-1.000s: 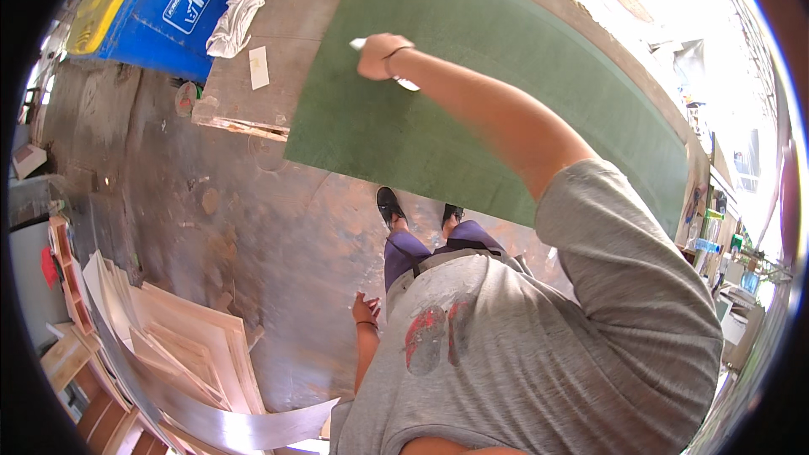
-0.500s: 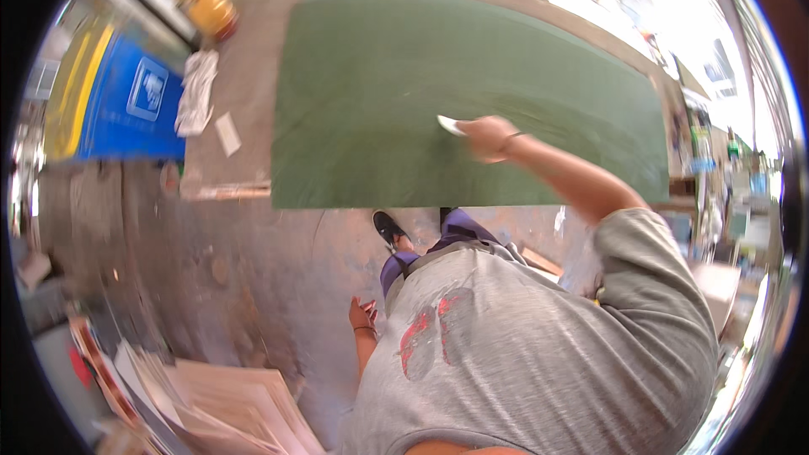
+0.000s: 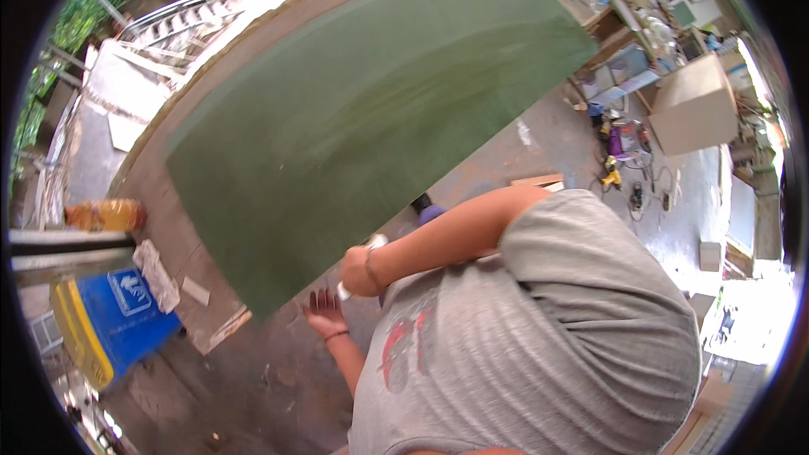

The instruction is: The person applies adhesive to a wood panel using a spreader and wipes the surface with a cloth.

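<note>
A large dark green sheet (image 3: 371, 118) lies flat over the table. At its near edge is my right hand (image 3: 358, 271), closed around a thin white piece (image 3: 377, 242) whose ends stick out on both sides of the fist. Its exact kind cannot be made out. Just left of it and a little lower is my left hand (image 3: 325, 317), held palm up with its fingers apart and nothing in it. Both hands are near the table edge, close to each other.
At the left table end lie a crumpled white cloth (image 3: 156, 274) and a small pale strip (image 3: 195, 291). Beside them are a blue and yellow bin (image 3: 109, 312) and an amber bottle (image 3: 105, 215). Power tools (image 3: 624, 152) and cords lie on the floor at right, near cluttered shelves (image 3: 619, 67).
My right hand has come back from the middle of the green sheet to its near edge with the white piece. My left hand has risen toward it. The view has turned.
</note>
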Available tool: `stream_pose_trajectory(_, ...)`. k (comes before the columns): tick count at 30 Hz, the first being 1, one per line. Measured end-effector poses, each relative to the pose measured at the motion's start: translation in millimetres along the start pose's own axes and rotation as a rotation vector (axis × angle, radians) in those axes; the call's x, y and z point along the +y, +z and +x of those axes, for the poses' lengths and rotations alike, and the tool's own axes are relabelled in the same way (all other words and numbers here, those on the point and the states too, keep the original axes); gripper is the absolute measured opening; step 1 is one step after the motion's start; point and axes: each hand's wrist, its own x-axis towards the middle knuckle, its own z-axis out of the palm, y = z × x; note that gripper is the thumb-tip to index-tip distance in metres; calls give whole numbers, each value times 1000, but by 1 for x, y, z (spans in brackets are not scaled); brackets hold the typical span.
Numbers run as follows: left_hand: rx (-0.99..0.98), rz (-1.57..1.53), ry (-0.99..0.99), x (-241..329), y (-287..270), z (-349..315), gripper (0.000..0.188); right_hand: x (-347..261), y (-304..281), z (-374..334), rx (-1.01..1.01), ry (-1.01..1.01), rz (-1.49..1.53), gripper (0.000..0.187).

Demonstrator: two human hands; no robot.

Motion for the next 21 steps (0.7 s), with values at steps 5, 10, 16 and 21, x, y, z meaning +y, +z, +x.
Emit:
stream_pose_trajectory(5,-36,-113,93,34,38,-5,54,33,-50,-72,264,286,384,29)
stream_pose_trajectory(10,-28,-178,139,38,49,-18,61,95,-32,-129,696,496,932,37)
stream_pose_trajectory(16,-57,-171,130,45,56,-29,66,139,-12,-161,995,427,1526,28)
stream_pose_trajectory(21,-41,-153,179,46,60,-40,66,140,-12,-159,1156,262,1858,32)
